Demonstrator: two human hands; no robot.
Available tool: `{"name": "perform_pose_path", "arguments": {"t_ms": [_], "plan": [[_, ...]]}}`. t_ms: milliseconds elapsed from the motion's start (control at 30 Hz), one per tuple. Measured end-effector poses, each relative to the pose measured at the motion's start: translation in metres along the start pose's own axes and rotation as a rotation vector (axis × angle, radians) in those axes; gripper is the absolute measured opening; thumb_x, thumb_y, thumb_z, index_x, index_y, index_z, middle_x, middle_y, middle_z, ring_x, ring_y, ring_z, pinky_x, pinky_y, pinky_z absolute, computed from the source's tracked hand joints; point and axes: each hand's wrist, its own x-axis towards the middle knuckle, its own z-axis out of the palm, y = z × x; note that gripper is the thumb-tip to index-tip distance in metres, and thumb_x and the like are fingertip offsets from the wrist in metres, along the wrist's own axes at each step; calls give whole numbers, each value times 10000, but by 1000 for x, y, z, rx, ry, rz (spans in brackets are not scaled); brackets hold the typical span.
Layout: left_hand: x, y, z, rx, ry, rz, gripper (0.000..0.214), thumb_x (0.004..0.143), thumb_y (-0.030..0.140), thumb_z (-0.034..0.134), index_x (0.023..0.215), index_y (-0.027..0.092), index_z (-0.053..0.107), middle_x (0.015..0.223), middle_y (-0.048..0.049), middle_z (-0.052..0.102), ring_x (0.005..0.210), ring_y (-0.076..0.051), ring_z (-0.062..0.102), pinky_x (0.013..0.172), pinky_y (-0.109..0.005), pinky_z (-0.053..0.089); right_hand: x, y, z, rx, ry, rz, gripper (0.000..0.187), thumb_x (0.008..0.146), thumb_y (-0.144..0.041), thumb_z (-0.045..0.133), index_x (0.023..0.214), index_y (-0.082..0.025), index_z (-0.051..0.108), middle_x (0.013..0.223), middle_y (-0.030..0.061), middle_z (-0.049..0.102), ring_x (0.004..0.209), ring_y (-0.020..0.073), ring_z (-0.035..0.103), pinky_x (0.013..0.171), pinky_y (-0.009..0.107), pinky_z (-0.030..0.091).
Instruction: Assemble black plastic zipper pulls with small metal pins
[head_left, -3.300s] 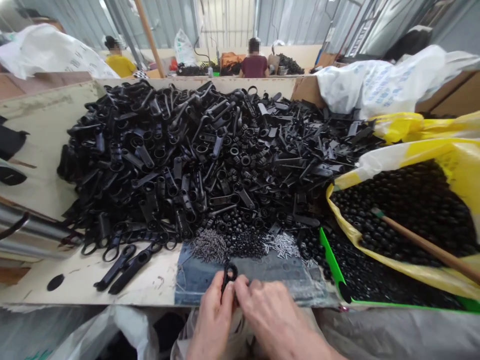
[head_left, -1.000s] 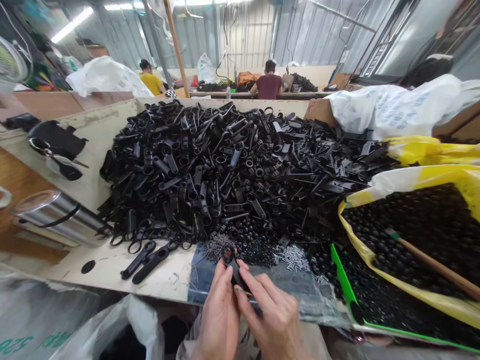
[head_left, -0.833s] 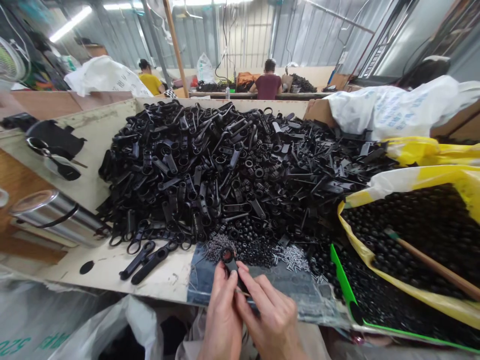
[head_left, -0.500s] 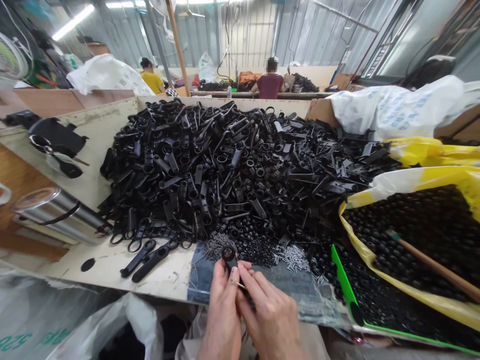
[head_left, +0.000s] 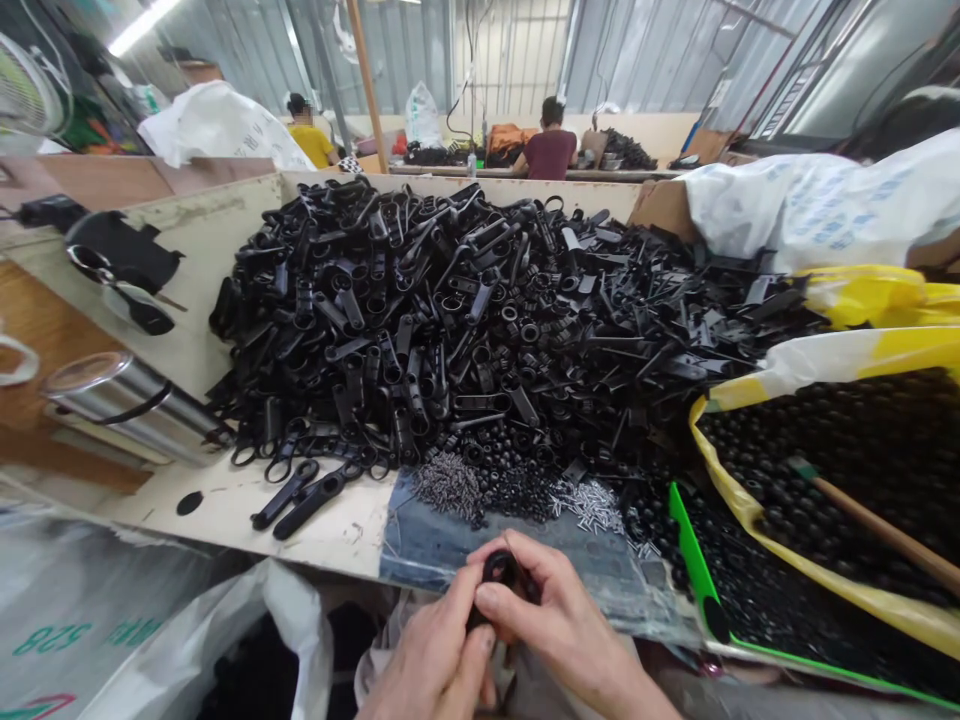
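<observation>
Both my hands meet at the near edge of the table, pinched on one black plastic handle piece [head_left: 498, 572] with a ring end. My left hand [head_left: 431, 660] grips it from below and my right hand [head_left: 559, 625] curls over it from the right. Just beyond lies a denim cloth [head_left: 435, 545] with a heap of small dark screws [head_left: 450, 485], small black rings [head_left: 517, 490] and shiny pins [head_left: 592, 500]. A big pile of black handle pieces [head_left: 450, 310] fills the table behind.
A yellow bag of black round parts [head_left: 832, 450] with a wooden stick [head_left: 870, 520] sits right, above a green tray [head_left: 694, 575]. Two loose handles [head_left: 300, 495] lie left, near a steel cylinder [head_left: 124, 405]. Two people work at a far bench.
My hands have drawn back toward me with the handle piece, off the cloth to the table's edge. The piece now lies lower, with its ring end between my fingers.
</observation>
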Motion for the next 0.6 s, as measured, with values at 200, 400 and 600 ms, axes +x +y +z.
{"name": "perform_pose_path", "arguments": {"t_ms": [200,400,600], "plan": [[-1,5,-6,130,96,50,286,1010,332,493,1254,287,636,899,-31,757,826,-213,716,779,-315,590,-1,17,10,-312,216,-232,102,928,-307,669,966,-218,703,819,-17,683,712,145,609,641,219,447],[11,24,-37,362,50,327,118,1030,268,497,1000,236,607,1038,-50,691,996,-202,658,856,-306,536,-1,12,4,-476,289,-447,89,940,-300,680,887,-229,672,678,-53,660,534,114,591,535,192,436],[10,13,-30,563,67,490,194,1055,224,385,988,230,567,854,-45,677,792,-209,654,774,-332,534,-4,10,10,-390,264,-294,192,984,-396,609,900,-229,653,653,-35,634,538,131,605,515,183,466]]}}
